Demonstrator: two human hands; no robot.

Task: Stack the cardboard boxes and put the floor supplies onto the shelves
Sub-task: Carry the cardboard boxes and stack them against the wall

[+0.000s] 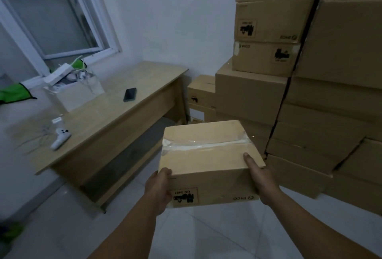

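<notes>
Both hands hold a taped cardboard box [208, 161] in the air at mid-frame. The left hand [159, 190] grips its near-left corner at 7 o'clock, thumb curled over the top edge. The right hand [261, 180] clasps the right side at 4 o'clock, thumb flat on top, fingers seemingly wrapped beneath, out of sight. A stack of cartons [330, 93] rises at 2 o'clock. A desk [115, 118] with a phone [130, 94] sits at 10 o'clock.

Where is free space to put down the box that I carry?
The desk is bare from the phone to its right end, and between phone and controller. The low box stack beside it has a free top. Crowded: around the white container.
</notes>
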